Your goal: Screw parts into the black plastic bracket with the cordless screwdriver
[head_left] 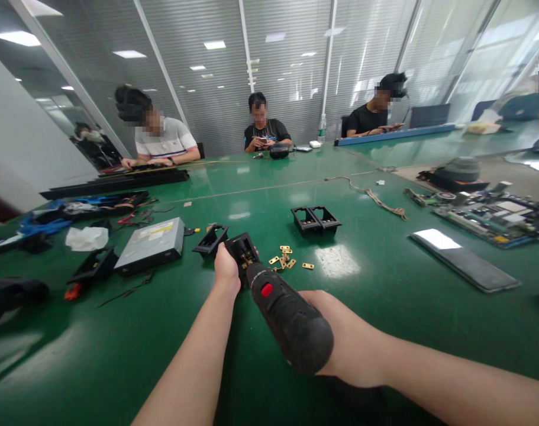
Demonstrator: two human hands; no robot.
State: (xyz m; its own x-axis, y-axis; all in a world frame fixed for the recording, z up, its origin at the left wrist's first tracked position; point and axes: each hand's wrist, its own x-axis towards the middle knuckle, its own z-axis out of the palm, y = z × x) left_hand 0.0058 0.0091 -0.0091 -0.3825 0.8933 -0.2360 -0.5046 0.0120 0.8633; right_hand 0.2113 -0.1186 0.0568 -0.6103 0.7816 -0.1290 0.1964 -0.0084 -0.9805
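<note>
A black plastic housing stands on the green bench, gripped by the left hand; the right hand clasps a black electric screwdriver, tip at the housing; brass plates lie just beside it.

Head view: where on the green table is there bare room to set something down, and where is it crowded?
Bare table lies near-left, below the optical drive; another patch sits between the twin black housings and the flat dark panel. Crowded: around the left hand, its black housing and the brass plates; the far-left clutter; the circuit boards at right.
</note>
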